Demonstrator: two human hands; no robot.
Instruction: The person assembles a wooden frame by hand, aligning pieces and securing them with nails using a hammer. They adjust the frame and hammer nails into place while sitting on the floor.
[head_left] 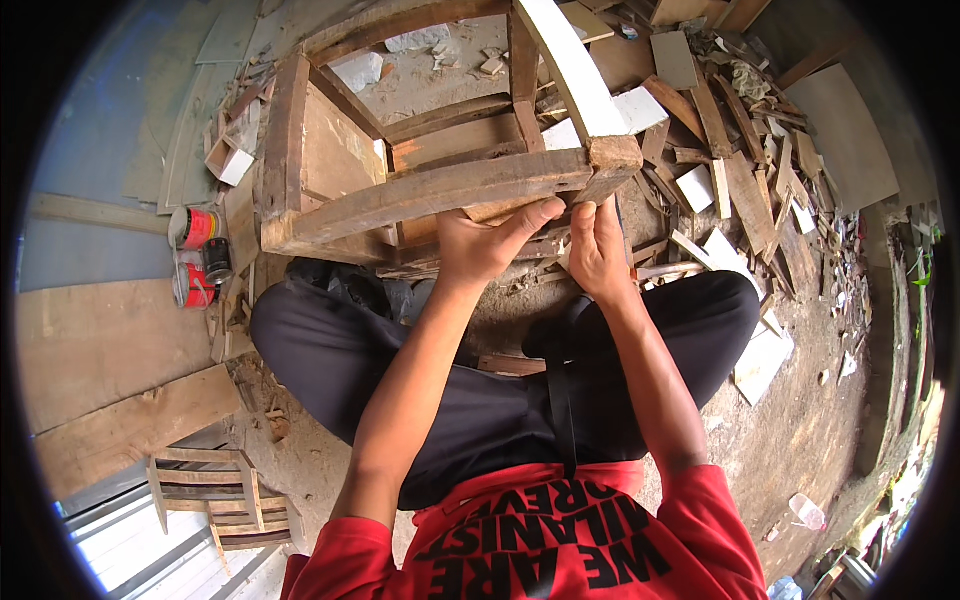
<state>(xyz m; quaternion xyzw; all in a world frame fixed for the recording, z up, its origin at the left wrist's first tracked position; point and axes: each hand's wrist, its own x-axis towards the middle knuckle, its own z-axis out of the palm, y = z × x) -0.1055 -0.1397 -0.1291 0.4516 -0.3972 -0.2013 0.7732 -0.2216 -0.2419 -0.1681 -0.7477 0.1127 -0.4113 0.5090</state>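
A brown wooden chair-like frame [430,192], with a curved front rail and square posts, stands tilted in front of my crossed legs. My left hand [485,242] is wrapped under the curved rail near its right half, its thumb stretched to the right along the underside. My right hand [602,250] pinches the frame just below its right front corner, thumb and forefinger close together on the wood. The tips of both hands nearly meet. My left hand's fingers are mostly hidden behind the rail. One long bar [575,75] of the frame looks bright white in the light.
Wood offcuts [745,185] lie heaped at the right. Red and black cans [198,230] stand at the left beside boards [120,330]. A slatted wooden piece [220,495] lies at the lower left. A clear plastic cup [806,512] lies on the dirt floor at the lower right.
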